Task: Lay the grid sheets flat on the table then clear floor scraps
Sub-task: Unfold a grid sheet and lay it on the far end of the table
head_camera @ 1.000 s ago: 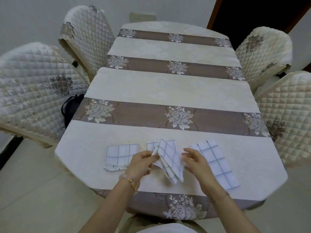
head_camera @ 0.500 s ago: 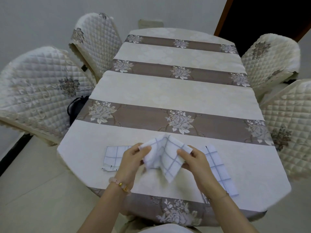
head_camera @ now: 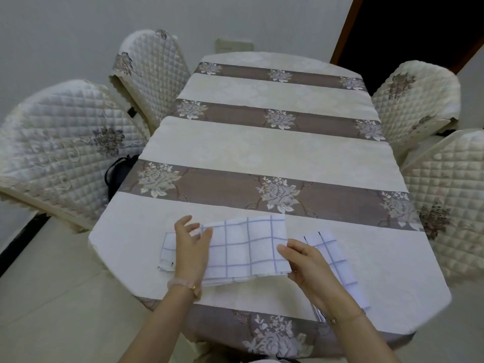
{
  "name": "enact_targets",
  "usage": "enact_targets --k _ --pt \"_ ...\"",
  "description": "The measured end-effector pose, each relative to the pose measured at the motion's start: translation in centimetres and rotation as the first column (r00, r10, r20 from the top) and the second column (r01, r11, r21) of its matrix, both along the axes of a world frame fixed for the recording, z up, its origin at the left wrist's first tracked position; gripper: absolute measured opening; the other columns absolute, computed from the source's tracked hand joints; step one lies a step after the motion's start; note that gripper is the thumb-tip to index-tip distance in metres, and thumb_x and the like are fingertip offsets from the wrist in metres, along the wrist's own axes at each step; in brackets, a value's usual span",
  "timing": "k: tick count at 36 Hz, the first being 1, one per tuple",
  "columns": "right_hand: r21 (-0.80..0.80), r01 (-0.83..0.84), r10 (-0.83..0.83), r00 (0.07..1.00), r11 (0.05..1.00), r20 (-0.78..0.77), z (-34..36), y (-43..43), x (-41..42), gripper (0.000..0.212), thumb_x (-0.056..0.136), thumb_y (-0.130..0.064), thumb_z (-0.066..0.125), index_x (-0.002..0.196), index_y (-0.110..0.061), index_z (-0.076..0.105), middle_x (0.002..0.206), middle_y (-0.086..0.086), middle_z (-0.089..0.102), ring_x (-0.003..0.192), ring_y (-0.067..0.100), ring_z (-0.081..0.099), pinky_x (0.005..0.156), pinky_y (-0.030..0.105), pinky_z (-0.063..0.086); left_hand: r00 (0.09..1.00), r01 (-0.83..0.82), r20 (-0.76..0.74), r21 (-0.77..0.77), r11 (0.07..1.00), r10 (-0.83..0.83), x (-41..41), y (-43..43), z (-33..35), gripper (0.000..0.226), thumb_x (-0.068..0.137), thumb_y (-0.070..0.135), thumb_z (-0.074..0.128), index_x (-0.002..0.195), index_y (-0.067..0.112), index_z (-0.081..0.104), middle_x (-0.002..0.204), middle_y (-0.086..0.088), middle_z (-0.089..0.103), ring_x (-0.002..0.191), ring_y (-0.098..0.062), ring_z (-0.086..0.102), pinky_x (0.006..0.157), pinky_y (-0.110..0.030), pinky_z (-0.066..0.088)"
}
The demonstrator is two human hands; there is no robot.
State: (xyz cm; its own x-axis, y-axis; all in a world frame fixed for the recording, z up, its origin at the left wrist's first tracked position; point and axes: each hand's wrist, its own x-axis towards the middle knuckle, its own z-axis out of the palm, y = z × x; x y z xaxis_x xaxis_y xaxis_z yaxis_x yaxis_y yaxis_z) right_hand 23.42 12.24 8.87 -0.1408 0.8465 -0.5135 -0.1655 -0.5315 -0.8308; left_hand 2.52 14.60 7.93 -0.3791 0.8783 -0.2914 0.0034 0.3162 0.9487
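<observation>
On the table [head_camera: 262, 153], toward its 6 o'clock edge, the middle sheet [head_camera: 248, 247] is lying spread open, with the right sheet [head_camera: 337, 260] sitting at its 3 o'clock and the left sheet [head_camera: 169, 247] at its 9 o'clock. The hands are working apart. The right hand [head_camera: 306, 265] is pinching the middle sheet's 3 o'clock edge, and the left hand [head_camera: 192, 247] is touching its 9 o'clock edge with loose, straight fingers.

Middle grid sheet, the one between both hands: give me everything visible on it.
The middle grid sheet is white with thin blue-grey grid lines and looks soft, like cloth or paper. It lies opened out and nearly flat on a cream band of the tablecloth near the front edge. A second layer peeks out along its near edge. The left hand touches its left edge with fingers spread. The right hand lies on its right edge, pinch unclear.
</observation>
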Motion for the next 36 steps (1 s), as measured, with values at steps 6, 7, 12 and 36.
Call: enact_targets --k 6,7,12,36 --pt "0.08 0.118 -0.106 0.984 0.99 -0.14 1.5 -0.6 -1.3 0.015 0.088 -0.011 0.059 0.1 -0.006 0.068 0.098 0.011 0.072 0.086 0.02 0.069 0.079 0.035 0.058 0.847 0.529 -0.143 0.125 0.839 -0.513 2.3 -1.5 2.6 0.045 0.085 0.031 0.063 0.127 0.031 0.049 0.124 0.018 0.053 0.115 0.003 0.05 0.098 -0.021 0.043" --pt "0.101 0.115 -0.1 0.984 0.988 -0.144 1.8 -0.7 -1.5 0.02 0.089 -0.012 0.057 0.106 -0.007 0.067 0.103 0.013 0.071 0.092 0.024 0.069 0.085 0.039 0.056 0.814 0.581 -0.09 0.124 0.805 -0.574 2.9 -1.9 2.9 0.043 0.084 0.031 0.064 0.126 0.03 0.052 0.123 0.017 0.056 0.115 0.004 0.052 0.099 -0.022 0.045" --pt "0.135 0.151 -0.136 0.984 0.979 -0.115 2.7 -0.9 -2.2 0.028 0.088 -0.016 0.06 0.115 -0.009 0.06 0.107 0.016 0.07 0.096 0.025 0.068 0.079 0.033 0.056 0.778 0.626 -0.226 0.185 0.758 -0.587 5.0 -3.1 3.4 0.038 0.083 0.032 0.066 0.12 0.031 0.055 0.119 0.021 0.055 0.115 0.005 0.05 0.094 -0.012 0.042" --pt "0.216 0.222 -0.253 0.96 0.951 0.124 2.8 -0.8 2.9 0.014 0.092 -0.015 0.056 0.094 -0.009 0.068 0.095 0.012 0.072 0.085 0.023 0.067 0.08 0.038 0.052 0.988 0.138 0.047 0.11 0.984 -0.144 -0.8 -0.7 3.9 0.015 0.093 0.021 0.055 0.08 0.015 0.056 0.067 -0.002 0.053 0.066 -0.016 0.043 0.059 -0.026 0.037"
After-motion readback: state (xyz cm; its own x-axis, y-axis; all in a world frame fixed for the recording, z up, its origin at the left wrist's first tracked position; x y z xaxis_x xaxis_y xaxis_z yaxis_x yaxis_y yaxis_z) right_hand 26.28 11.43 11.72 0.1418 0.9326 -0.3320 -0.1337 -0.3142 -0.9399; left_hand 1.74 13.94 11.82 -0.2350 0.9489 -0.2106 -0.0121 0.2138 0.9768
